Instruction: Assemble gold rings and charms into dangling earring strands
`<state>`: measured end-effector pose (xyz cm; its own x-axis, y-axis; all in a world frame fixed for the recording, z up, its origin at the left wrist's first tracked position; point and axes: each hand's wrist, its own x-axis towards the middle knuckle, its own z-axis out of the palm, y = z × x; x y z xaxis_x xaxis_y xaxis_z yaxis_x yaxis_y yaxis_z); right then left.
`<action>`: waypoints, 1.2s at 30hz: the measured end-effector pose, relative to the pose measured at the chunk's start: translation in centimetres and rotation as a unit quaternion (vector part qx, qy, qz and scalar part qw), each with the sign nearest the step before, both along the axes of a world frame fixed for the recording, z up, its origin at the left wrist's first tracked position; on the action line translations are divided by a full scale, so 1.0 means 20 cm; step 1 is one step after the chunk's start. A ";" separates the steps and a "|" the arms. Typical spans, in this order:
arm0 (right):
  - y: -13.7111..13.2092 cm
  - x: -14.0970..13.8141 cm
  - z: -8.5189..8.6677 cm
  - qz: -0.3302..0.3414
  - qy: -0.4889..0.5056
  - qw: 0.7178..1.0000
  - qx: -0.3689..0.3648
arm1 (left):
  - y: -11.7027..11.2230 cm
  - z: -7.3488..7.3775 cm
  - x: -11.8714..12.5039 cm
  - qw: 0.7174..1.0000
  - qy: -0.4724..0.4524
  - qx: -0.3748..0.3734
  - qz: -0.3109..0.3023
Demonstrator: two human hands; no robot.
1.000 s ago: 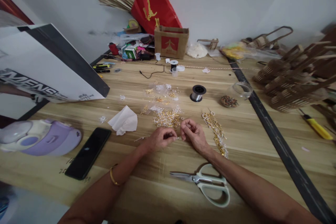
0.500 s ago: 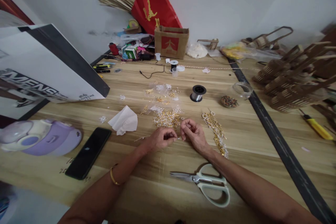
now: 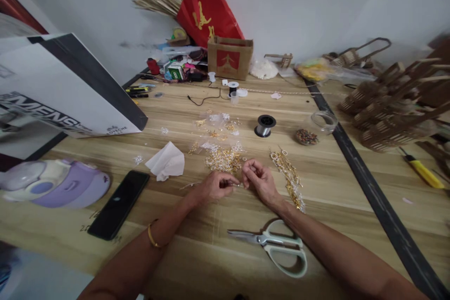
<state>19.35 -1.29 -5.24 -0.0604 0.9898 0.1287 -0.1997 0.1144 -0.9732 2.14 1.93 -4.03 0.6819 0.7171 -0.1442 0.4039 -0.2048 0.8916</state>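
Note:
My left hand (image 3: 220, 184) is closed in a pinch, and a tiny pale piece shows at its fingertips, too small to name. Close beside it, my right hand (image 3: 258, 178) has thumb and forefinger pressed together; what they hold is hidden. Just beyond both hands lies a heap of gold and clear beads (image 3: 222, 158). To the right of my right hand, gold and clear beaded strands (image 3: 292, 180) with small rings lie in a bundle. Scissors with pale green handles (image 3: 277, 245) rest below my hands, blades pointing left.
A wire spool (image 3: 265, 126) and a clear jar of mixed beads (image 3: 312, 132) stand beyond my hands. Left lie a tissue (image 3: 166, 161), a phone (image 3: 118, 205) and a purple bottle (image 3: 58, 183). Small woven baskets (image 3: 390, 108) crowd the right; a large box (image 3: 80, 91) stands left.
My left fingertips have shifted slightly toward my right hand, and the tiny piece between them shows a little more. Other things stay where they were.

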 end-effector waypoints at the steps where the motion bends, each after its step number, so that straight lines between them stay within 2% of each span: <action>1: 0.00 0.00 0.00 0.000 0.001 1.000 0.001 | 0.00 0.00 0.00 1.000 -0.005 -0.001 0.002; 8: 0.00 0.00 -0.01 0.008 0.005 1.000 0.006 | 0.00 -0.02 0.00 0.997 -0.060 -0.033 -0.018; 14: -0.01 0.00 -0.01 0.002 -0.001 1.000 0.007 | -0.02 0.02 0.01 0.999 0.006 0.042 -0.009; 19: -0.01 0.00 -0.01 0.006 0.000 1.000 0.006 | -0.03 0.03 0.02 0.998 0.013 0.054 -0.019; 24: -0.01 -0.01 0.00 0.012 -0.003 1.000 0.003 | -0.03 0.04 0.01 0.999 -0.027 0.032 -0.007; 30: -0.02 -0.01 0.00 0.018 -0.022 1.000 0.001 | -0.04 0.06 0.01 0.996 -0.073 -0.033 0.041; 36: -0.02 -0.02 0.00 0.022 -0.032 0.999 -0.005 | -0.04 0.02 0.03 0.992 -0.093 -0.058 0.061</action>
